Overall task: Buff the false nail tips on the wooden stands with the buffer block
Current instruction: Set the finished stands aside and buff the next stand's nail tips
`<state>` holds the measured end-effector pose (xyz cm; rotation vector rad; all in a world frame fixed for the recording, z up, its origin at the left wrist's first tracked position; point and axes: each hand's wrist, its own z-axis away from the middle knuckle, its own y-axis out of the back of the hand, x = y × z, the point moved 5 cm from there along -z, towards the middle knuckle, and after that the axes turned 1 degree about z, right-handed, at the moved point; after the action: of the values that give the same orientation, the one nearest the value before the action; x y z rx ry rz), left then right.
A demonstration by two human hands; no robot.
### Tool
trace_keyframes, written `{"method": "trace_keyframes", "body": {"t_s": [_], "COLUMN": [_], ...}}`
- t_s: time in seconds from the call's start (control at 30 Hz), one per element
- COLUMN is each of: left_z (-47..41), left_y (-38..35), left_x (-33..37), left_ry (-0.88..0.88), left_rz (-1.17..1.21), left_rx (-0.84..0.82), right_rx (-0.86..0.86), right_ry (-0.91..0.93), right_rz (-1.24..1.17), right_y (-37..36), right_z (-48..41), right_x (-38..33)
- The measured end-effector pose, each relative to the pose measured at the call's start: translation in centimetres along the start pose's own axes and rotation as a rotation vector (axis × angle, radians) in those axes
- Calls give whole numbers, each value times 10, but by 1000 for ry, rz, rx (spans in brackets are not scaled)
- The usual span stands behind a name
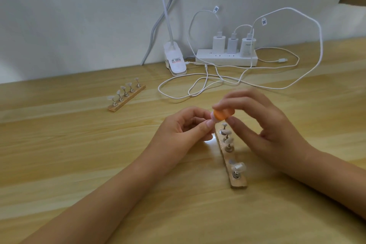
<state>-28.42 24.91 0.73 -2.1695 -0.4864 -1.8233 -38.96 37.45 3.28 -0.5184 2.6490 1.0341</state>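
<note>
Head view. Surface: light wooden table [83, 164] with visible grain, set against a pale wall [79, 16].

At the back of the table: one white power strip [226, 58] carrying three white chargers [233, 44]; several white cables [208, 83] looping over the tabletop; one white clip base [175, 62] with a bendy stalk rising out of frame.

Wooden stands, two. Far stand [126, 98]: left of centre, well apart from the hands, five metal posts, each topped with a clear nail tip. Near stand [231, 158]: running from under the hands toward the viewer, four posts with nail tips [238, 167] visible; the post count at the far end, beneath the fingers, is not certain.

Buffer block [223, 115], one: orange, small, raised just above the far end of the near stand.

Right hand [267, 125]: fingertips closed narrowly on the buffer block, thumb below and fingers curved over the top; forearm resting toward the lower right.

Left hand [182, 130]: thumb and forefinger pinched together on a small pale piece right against the block's left edge; what that piece is cannot be made out. Remaining fingers curled loosely.
</note>
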Motion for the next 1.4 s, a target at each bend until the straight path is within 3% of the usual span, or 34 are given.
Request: {"method": "trace_keyframes", "body": {"t_s": [0.13,0.3,0.47,0.63,0.9,1.03,1.23,1.4], "left_z": [0,-1,0,0,4,7,17,16], "left_y": [2,0,-1,-1,1,0,-16,-19], "left_x": [-2,-1,-1,1,7,13,11,8], "left_ry": [19,22,48,45,-23,-116,-58,-118], "left_rz": [43,46,84,78,90,9,-251,-441], "left_rx": [29,9,33,25,22,37,-180,-194], "right_rx": [23,5,39,0,50,50,81,64], "right_ry": [-85,7,-147,-49,-333,-374,-442,-447], "right_rz": [18,10,-29,-30,-243,-321,-416,-428], "right_y": [8,2,11,2,6,3,5,3], "right_z": [-3,-1,-3,-2,1,1,1,1], "right_x": [12,0,15,6,30,29,33,36]}}
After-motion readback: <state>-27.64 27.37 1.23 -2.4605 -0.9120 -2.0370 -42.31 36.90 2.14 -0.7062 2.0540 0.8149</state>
